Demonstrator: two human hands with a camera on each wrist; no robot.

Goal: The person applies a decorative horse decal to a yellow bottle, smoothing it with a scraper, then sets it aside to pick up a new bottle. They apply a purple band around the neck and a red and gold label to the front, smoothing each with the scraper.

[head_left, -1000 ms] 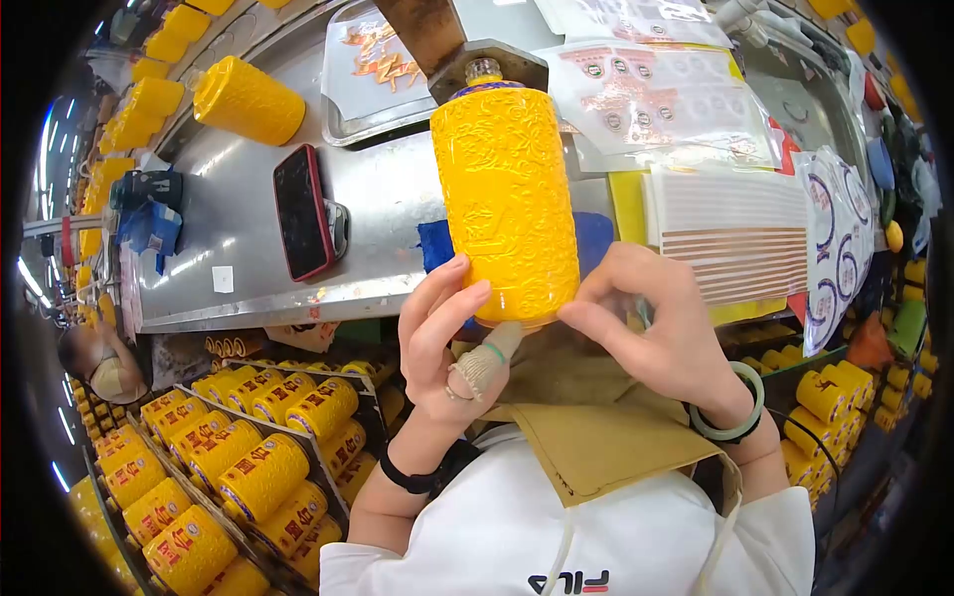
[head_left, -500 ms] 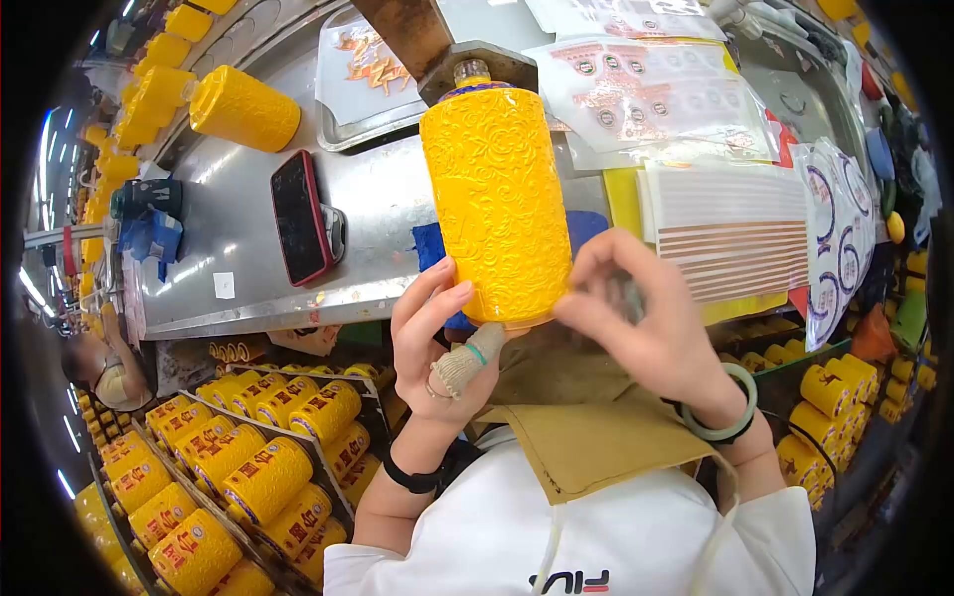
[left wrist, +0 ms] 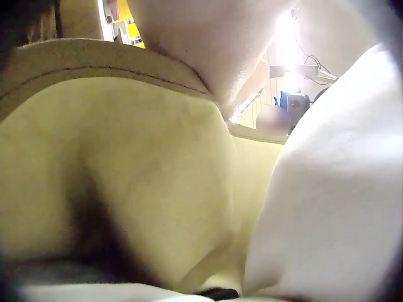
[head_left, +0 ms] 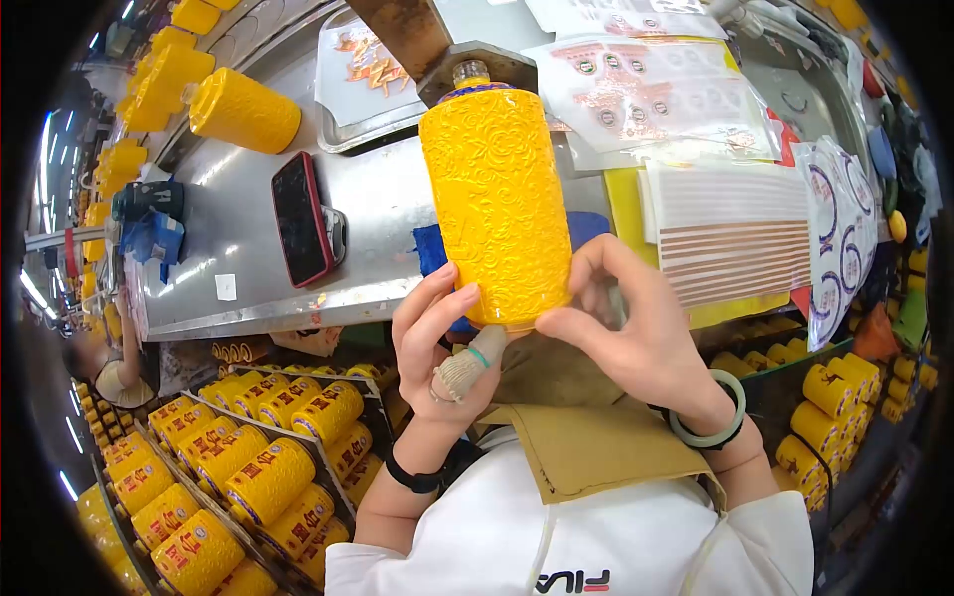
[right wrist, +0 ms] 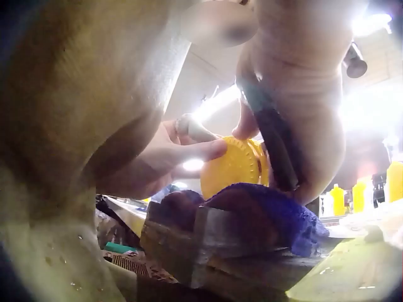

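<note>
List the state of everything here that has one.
yellow bottle: held by its base, side shown unlabelled.
left hand: fingers curled round the base.
right hand: thumb and fingers grip the base.
phone: flat on metal bench, screen dark.
second bottle: on its side on the bench.
crate bottles: on their sides, labelled.

A steel bench [head_left: 234,214] carries a phone [head_left: 301,219], a lying yellow bottle [head_left: 243,109] and sticker sheets [head_left: 656,99].

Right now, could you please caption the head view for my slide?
Left hand and right hand hold an embossed yellow bottle by its base at a steel bench.
</note>
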